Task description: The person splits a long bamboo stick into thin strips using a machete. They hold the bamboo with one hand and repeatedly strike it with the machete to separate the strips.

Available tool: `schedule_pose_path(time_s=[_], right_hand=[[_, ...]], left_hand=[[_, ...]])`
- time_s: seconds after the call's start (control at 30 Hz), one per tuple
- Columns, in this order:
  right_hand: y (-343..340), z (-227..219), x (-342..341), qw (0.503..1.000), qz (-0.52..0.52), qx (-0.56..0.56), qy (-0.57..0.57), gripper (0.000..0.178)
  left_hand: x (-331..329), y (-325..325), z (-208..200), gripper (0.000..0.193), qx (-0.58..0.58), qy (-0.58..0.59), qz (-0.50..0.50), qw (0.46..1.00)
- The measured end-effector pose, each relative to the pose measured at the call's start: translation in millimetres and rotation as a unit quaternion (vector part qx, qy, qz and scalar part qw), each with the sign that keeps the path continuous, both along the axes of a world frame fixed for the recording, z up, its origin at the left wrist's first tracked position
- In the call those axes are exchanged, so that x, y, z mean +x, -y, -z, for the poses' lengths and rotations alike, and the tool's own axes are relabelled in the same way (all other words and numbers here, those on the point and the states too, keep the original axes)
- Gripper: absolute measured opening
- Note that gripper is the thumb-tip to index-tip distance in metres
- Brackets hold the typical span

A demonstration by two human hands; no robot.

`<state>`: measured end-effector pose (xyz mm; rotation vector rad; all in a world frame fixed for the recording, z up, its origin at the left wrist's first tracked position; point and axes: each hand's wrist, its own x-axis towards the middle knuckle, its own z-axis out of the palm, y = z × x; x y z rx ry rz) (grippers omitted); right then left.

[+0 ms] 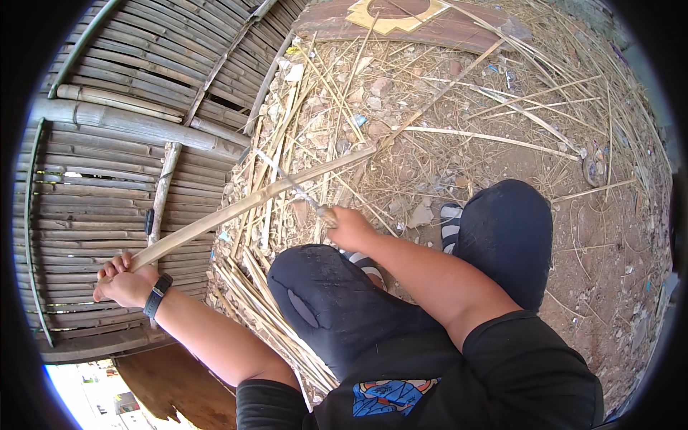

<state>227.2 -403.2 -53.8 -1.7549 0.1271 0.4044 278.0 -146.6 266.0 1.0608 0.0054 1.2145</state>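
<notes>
My left hand (127, 281), with a dark watch on its wrist, is closed around the near end of a long flat bamboo strip (222, 216). The strip slants up and right across the ground in front of my knees. In my right hand (350, 229) is a knife (308, 199), gripped by its wooden handle. Its thin blade points up and left and crosses the strip around mid-length. Whether the edge has bitten into the bamboo, I cannot tell.
A bamboo slat wall (100, 215) stands close on the left. Cut strips (269, 308) lie beside my left leg, and more are scattered over dirt, stones and straw. A brown board (322, 23) with a yellow cut-out piece (390, 27) lies at the far side.
</notes>
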Motion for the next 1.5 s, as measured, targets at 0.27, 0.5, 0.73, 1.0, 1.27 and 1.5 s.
schedule_pose_path(time_s=[0.27,0.5,0.73,1.0,1.27,1.5], right_hand=[[47.2,132.4,-18.6,0.974,0.132,-0.178,-0.039,0.039],[35.2,115.5,-0.7,0.955,0.229,-0.080,-0.170,0.037],[9.8,7.3,11.5,0.997,0.053,0.019,0.048,0.033],[66.5,109.7,-9.7,0.958,0.143,-0.196,-0.153,0.034],[37.9,96.8,-14.9,0.958,0.195,-0.150,-0.144,0.040],[42.1,69.8,4.6,0.953,0.157,-0.007,-0.258,0.036]], left_hand=[[0.0,11.7,3.1,0.046,0.005,-0.012,0.023,1.000],[-6.0,4.8,5.7,0.052,-0.002,0.009,0.054,0.998],[-18.2,9.4,3.4,0.047,0.018,0.033,0.098,0.995],[-29.7,4.3,-7.9,0.040,-0.003,0.005,0.070,0.998],[-22.6,-70.5,-54.8,0.045,0.049,0.011,0.097,0.994],[1.9,-47.6,-60.3,0.052,0.029,-0.035,0.047,0.998]])
